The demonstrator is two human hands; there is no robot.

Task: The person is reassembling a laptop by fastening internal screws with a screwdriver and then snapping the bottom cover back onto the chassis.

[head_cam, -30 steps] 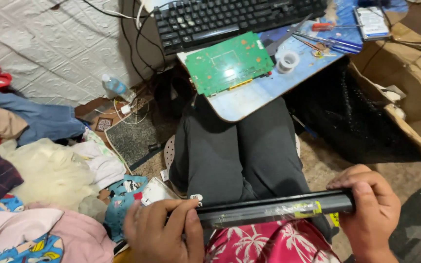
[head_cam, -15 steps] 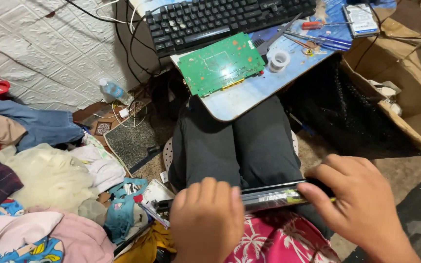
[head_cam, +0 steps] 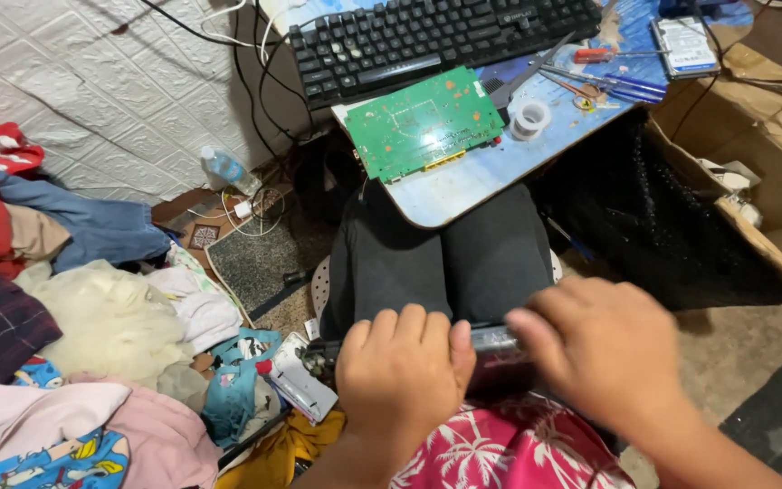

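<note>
A view from the person's head, looking down at a lap in dark trousers; both hands sit over a long, flat black bar (head_cam: pixel 491 349), which lies across the thighs just below a small blue-topped table (head_cam: pixel 463 195). The left hand (head_cam: pixel 405 367) is curled knuckles-up over the left part of the bar, fingers bent down around it; the right hand (head_cam: pixel 604 349) lies palm-down over the right part, fingers spread and blurred, and whether it grips or only covers the bar cannot be told. A second ago each hand pinched one end and the whole bar showed; now both have slid inward and only a short stretch shows between them, which suggests pressing or working along its middle rather than just carrying it.

On the table above the bar lie a green circuit board (head_cam: pixel 425 122), a black keyboard (head_cam: pixel 436 36) behind it, a roll of white tape (head_cam: pixel 532 118) to the board's right, and screwdrivers (head_cam: pixel 604 68) and a small silver drive (head_cam: pixel 683 45) further right.

Right of the table stands an open cardboard box (head_cam: pixel 753 190); some small pale items lie inside, too unclear to name. Left of the table, on the floor, lies a plastic bottle (head_cam: pixel 226 169) with loose cables (head_cam: pixel 251 204); further left spreads a heap of clothes (head_cam: pixel 83 317).
</note>
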